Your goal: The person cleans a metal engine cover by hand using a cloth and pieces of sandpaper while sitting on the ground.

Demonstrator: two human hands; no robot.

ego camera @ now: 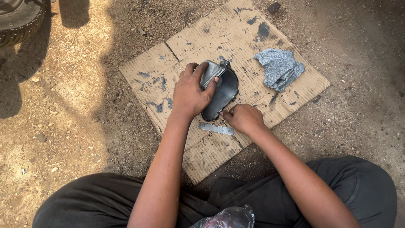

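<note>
Tyre [19, 19], upper left corner, on bare dirt ground [55, 126]. Cardboard sheet [198, 38], paint-stained, laid flat on that ground. My left hand [190, 93] is clamped over the near end of a dark oval housing [223, 90], thumb pressed on its grey metal cap [209, 71]; the housing lies mid-sheet. My right hand [242, 118] sits curled tight at the housing's lower tip, fingertips pinched there; whether it holds anything small, I cannot tell. Flat metal strip [216, 128], just beside that hand. Grey rag [279, 68], right, apart. Steadying firmly with the left while the right works the tip seems best, I judge.
</note>
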